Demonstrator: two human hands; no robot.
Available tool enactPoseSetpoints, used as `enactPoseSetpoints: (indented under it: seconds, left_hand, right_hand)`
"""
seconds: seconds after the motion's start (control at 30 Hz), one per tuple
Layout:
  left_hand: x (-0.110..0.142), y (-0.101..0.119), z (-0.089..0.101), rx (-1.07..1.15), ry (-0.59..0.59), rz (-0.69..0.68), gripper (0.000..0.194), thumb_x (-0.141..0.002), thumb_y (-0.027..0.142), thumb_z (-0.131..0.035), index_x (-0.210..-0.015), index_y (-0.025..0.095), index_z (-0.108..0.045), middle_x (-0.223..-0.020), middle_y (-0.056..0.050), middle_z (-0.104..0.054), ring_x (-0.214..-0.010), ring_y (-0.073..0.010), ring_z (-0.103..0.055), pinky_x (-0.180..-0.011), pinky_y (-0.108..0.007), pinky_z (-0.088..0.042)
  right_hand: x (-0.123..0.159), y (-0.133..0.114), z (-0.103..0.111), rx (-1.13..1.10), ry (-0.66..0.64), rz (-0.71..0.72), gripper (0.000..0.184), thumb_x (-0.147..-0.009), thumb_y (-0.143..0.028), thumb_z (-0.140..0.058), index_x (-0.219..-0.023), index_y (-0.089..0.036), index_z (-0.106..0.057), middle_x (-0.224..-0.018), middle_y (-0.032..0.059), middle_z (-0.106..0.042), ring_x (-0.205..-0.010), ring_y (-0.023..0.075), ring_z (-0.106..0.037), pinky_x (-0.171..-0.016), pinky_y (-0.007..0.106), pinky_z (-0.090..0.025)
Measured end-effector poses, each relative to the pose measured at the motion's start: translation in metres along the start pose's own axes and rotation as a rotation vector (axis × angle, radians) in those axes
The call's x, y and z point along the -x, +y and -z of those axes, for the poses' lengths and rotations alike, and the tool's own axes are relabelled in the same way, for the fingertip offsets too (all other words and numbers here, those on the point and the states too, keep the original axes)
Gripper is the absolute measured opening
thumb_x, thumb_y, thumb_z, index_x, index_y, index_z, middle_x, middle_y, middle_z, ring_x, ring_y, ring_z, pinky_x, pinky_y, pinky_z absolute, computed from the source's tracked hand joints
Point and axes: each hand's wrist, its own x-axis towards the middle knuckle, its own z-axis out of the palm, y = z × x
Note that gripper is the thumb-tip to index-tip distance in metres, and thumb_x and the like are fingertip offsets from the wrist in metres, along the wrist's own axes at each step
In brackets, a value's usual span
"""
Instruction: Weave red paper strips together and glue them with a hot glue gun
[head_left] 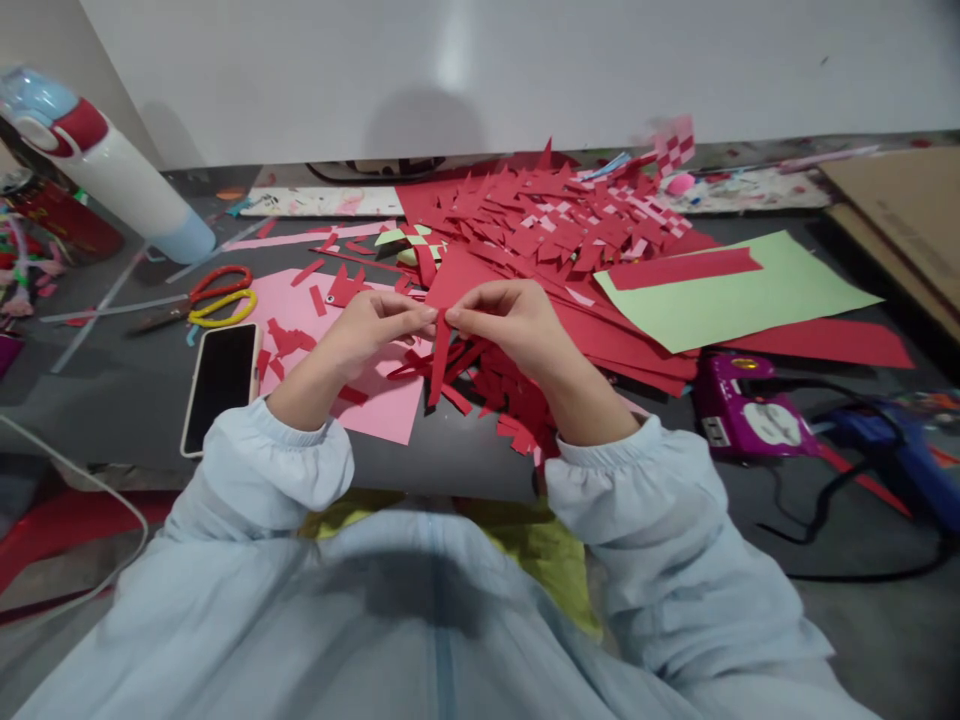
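Note:
Between my two hands is a narrow red paper strip [439,365], its free end hanging down. My left hand [379,325] pinches its upper end from the left, thumb and forefinger together. From the right, my right hand [504,318] pinches the same end, its fingertips almost touching the left ones. Beneath the left hand lies a pink paper sheet [390,420] scattered with red scraps [289,340]. Below the right hand is a heap of cut red paper pieces [517,395]. Red sheets [592,345] spread out behind the hands.
Scissors [221,297] with red and yellow handles and a phone [221,375] lie at left. A white bottle [135,170] stands behind them. At right are a green sheet [697,310], a purple box [754,410], a blue glue gun [892,450] with black cable, and cardboard [900,210].

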Motion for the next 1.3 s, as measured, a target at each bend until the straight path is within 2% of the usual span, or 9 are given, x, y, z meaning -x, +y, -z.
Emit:
enactPoseSetpoints:
  seconds: [0.17, 0.5, 0.8, 1.0, 1.17, 1.3]
  left_hand:
    - [-0.001, 0.002, 0.003, -0.033, -0.013, -0.091, 0.029, -0.058, 0.040, -0.088, -0.069, 0.016, -0.075, -0.066, -0.002, -0.070, -0.064, -0.0108, -0.061, -0.064, -0.024, -0.049]
    - [0.002, 0.003, 0.003, -0.082, 0.031, -0.133, 0.028, -0.062, 0.036, -0.085, -0.071, 0.014, -0.070, -0.068, -0.001, -0.068, -0.064, -0.0114, -0.062, -0.066, -0.027, -0.050]
    - [-0.002, -0.001, 0.003, -0.104, 0.061, -0.123, 0.030, -0.060, 0.034, -0.086, -0.077, 0.014, -0.071, -0.069, -0.003, -0.069, -0.067, -0.0140, -0.065, -0.064, -0.027, -0.050]
    - [-0.002, 0.001, 0.004, -0.118, 0.037, -0.099, 0.032, -0.057, 0.041, -0.086, -0.069, 0.015, -0.072, -0.068, -0.002, -0.069, -0.067, -0.0135, -0.063, -0.068, -0.028, -0.051]
    - [-0.005, 0.001, 0.009, -0.006, 0.085, -0.095, 0.013, -0.058, 0.023, -0.080, -0.058, 0.016, -0.069, -0.060, 0.001, -0.064, -0.061, -0.0101, -0.059, -0.065, -0.025, -0.049]
    - [-0.008, 0.001, 0.013, 0.029, 0.150, -0.114, 0.010, -0.056, 0.019, -0.076, -0.054, 0.017, -0.066, -0.056, 0.002, -0.062, -0.057, -0.0086, -0.057, -0.061, -0.023, -0.047]
  right_hand:
    - [0.001, 0.001, -0.004, 0.059, -0.056, -0.009, 0.021, -0.063, -0.034, -0.080, -0.060, -0.016, -0.070, -0.056, 0.0002, -0.066, -0.053, 0.0096, -0.056, -0.056, 0.024, -0.046]
    - [-0.001, 0.008, 0.000, 0.086, -0.024, 0.039, 0.023, -0.069, -0.038, -0.078, -0.069, -0.016, -0.071, -0.062, 0.0020, -0.069, -0.058, 0.0123, -0.062, -0.059, 0.026, -0.051]
    - [-0.002, 0.009, -0.002, 0.086, -0.008, 0.042, 0.020, -0.070, -0.035, -0.076, -0.067, -0.016, -0.070, -0.061, 0.0012, -0.068, -0.056, 0.0116, -0.060, -0.059, 0.026, -0.050]
    - [-0.002, 0.008, -0.001, 0.088, -0.007, 0.034, 0.017, -0.069, -0.033, -0.076, -0.067, -0.017, -0.070, -0.060, 0.0012, -0.068, -0.057, 0.0121, -0.060, -0.060, 0.026, -0.050]
    - [-0.003, 0.005, 0.008, 0.158, 0.081, 0.049, 0.015, -0.070, -0.030, -0.076, -0.068, -0.016, -0.070, -0.064, 0.0012, -0.068, -0.058, 0.0116, -0.059, -0.060, 0.027, -0.049]
    - [-0.007, 0.003, 0.016, 0.245, 0.202, 0.083, 0.010, -0.070, -0.023, -0.075, -0.067, -0.017, -0.069, -0.063, 0.0000, -0.067, -0.060, 0.0115, -0.059, -0.062, 0.027, -0.050]
